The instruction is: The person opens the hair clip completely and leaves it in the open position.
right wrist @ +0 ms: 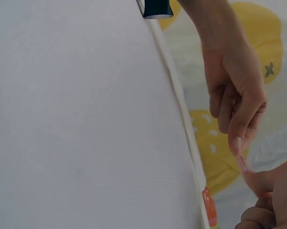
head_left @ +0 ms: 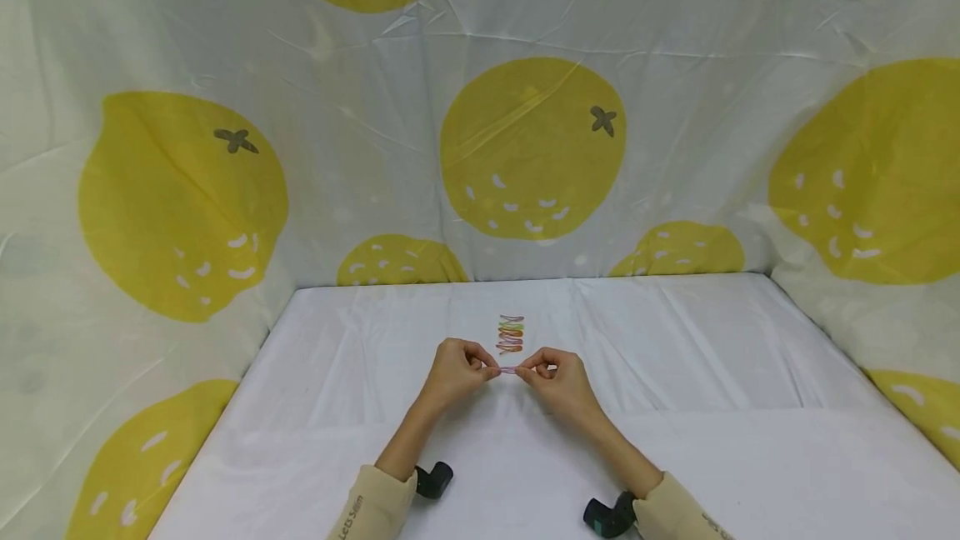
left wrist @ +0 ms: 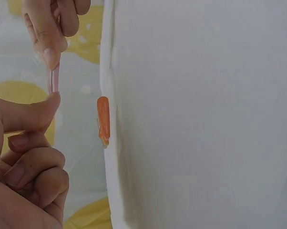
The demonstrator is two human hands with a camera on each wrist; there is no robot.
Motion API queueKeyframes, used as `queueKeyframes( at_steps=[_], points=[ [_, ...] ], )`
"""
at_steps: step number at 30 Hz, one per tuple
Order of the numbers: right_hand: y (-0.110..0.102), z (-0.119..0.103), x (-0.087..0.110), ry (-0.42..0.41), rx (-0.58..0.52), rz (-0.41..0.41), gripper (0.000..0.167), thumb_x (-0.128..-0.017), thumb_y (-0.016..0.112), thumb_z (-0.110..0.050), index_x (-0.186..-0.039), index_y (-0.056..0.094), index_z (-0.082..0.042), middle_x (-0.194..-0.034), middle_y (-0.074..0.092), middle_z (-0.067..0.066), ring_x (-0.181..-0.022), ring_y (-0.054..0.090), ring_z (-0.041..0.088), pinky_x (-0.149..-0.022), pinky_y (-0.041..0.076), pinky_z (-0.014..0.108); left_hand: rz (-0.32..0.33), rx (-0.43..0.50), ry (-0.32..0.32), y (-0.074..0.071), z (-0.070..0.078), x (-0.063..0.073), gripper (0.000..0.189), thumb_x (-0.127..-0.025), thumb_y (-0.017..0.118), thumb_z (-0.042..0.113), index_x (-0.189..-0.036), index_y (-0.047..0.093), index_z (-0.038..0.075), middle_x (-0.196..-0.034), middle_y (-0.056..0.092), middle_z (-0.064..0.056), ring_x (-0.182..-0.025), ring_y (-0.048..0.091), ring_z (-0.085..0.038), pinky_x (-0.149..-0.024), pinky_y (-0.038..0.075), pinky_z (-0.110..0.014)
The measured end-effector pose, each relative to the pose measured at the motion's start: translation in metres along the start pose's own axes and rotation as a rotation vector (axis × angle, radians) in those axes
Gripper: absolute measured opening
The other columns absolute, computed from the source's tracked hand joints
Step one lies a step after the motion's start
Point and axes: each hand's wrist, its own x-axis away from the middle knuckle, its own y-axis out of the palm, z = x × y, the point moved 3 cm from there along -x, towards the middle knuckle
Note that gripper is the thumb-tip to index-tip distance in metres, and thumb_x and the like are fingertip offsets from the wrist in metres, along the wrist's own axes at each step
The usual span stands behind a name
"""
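A slim pink hair clip (head_left: 508, 370) spans the gap between my two hands, held level in front of me. My left hand (head_left: 453, 369) pinches one end between thumb and forefinger. At the other end, my right hand (head_left: 558, 377) has the same thumb-and-finger pinch. The left wrist view shows the pink clip (left wrist: 54, 80) edge-on, its middle bare and its ends covered by fingertips. Just beyond the hands lies a column of several coloured hair clips (head_left: 511, 334), in pink, green and orange. The nearest is an orange clip (left wrist: 103, 117).
A white cloth (head_left: 675, 348) covers the table. Behind it and along both sides hangs a curtain (head_left: 360, 140) printed with large yellow lemons. Black wrist cameras (head_left: 435, 480) jut inward from both beige sleeves (head_left: 375, 502).
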Motion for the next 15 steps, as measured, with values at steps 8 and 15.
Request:
queueKeyframes(
  at_steps=[8,15],
  points=[
    [-0.0007,-0.0005,-0.0005,0.018,-0.016,0.019,0.008,-0.086,0.083,-0.006,-0.081,0.077,-0.004,-0.062,0.040,-0.003,-0.054,0.033,0.000,-0.055,0.029,0.017,-0.001,-0.018,0.009,0.0010,-0.0002,-0.0009,0.009,-0.081,0.083,0.001,-0.073,0.079,0.002,-0.050,0.037,0.007,-0.050,0.033,-0.007,-0.048,0.025,-0.020],
    [-0.0024,0.0036,-0.0037,0.012,-0.004,-0.008,0.009,-0.087,0.083,-0.013,-0.085,0.080,-0.005,-0.065,0.046,-0.003,-0.055,0.036,0.000,-0.053,0.030,0.017,-0.059,-0.007,0.002,-0.0032,-0.0017,-0.0022,0.008,-0.085,0.083,0.005,-0.078,0.080,0.003,-0.052,0.038,0.005,-0.052,0.032,-0.007,-0.050,0.026,-0.020]
  ],
)
